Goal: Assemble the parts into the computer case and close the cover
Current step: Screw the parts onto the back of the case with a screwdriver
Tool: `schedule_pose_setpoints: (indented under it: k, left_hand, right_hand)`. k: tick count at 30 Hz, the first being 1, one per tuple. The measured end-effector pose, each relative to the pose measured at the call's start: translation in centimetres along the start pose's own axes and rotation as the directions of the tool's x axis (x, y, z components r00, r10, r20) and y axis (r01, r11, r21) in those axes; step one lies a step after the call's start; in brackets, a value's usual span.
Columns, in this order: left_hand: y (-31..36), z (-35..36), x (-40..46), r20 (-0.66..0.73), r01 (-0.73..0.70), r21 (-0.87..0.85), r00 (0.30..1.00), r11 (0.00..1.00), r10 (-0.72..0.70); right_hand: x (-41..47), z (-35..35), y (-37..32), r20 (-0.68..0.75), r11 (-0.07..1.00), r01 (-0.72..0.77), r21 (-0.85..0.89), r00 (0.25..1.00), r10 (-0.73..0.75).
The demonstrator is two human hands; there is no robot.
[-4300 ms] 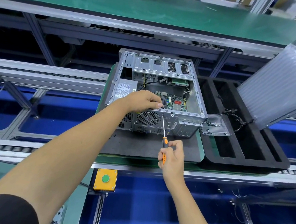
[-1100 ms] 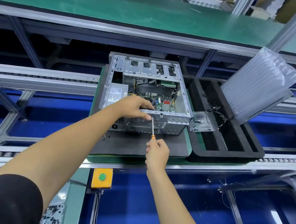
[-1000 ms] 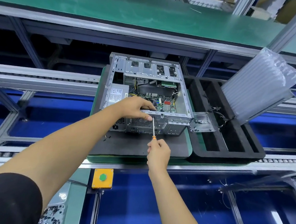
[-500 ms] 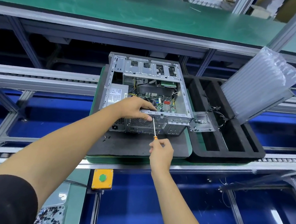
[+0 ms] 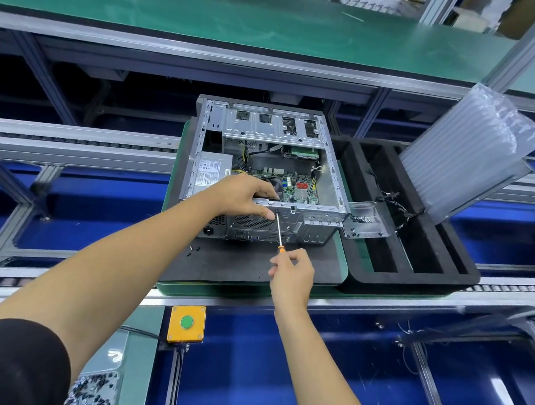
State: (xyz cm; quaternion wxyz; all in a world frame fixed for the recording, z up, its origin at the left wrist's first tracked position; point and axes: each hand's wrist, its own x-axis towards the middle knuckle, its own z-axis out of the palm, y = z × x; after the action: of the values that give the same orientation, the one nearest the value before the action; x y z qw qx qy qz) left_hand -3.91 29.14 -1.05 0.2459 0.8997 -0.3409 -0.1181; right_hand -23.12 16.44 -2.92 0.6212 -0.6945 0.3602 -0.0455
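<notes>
An open silver computer case [image 5: 332,178] lies on its side on a dark mat [image 5: 243,263], its motherboard and power supply showing. My left hand [image 5: 244,196] grips the case's near top rail, thumb on the rear panel beside the fan grille. My right hand [image 5: 291,275] holds an orange-handled screwdriver [image 5: 278,232], whose tip touches the rear rail just right of my left thumb. A small metal bracket tray [image 5: 367,221] with screws sits at the case's right corner.
A black foam tray [image 5: 412,275] with cables lies to the right, a bubble-wrapped panel [image 5: 469,152] leaning over it. Loose black screws [image 5: 193,250] lie on the mat. A yellow box with a green button [image 5: 187,322] hangs below the conveyor edge. Green shelf above.
My right hand has turned slightly on the screwdriver handle while the tip stays at the same spot on the rail. My left hand has kept its grip on the case.
</notes>
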Motion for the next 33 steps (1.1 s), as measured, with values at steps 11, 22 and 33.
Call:
schedule_pose_setpoints:
  k: [11, 22, 33]
  left_hand:
    - [0.34, -0.36, -0.29, 0.025, -0.029, -0.04, 0.999, 0.999, 0.03]
    - [0.6, -0.56, -0.39, 0.027, -0.044, -0.028, 0.999, 0.999, 0.044]
    - [0.39, -0.29, -0.28, -0.011, -0.023, 0.012, 1.0, 1.0, 0.023]
  right_hand:
    - [0.12, -0.06, 0.17, -0.059, 0.999, 0.004, -0.037, 0.998, -0.006]
    - [0.12, 0.37, -0.55, -0.004, 0.982, -0.115, 0.149, 0.993, 0.117]
    - [0.27, -0.16, -0.77, 0.048, 0.985, -0.118, 0.127, 0.992, 0.113]
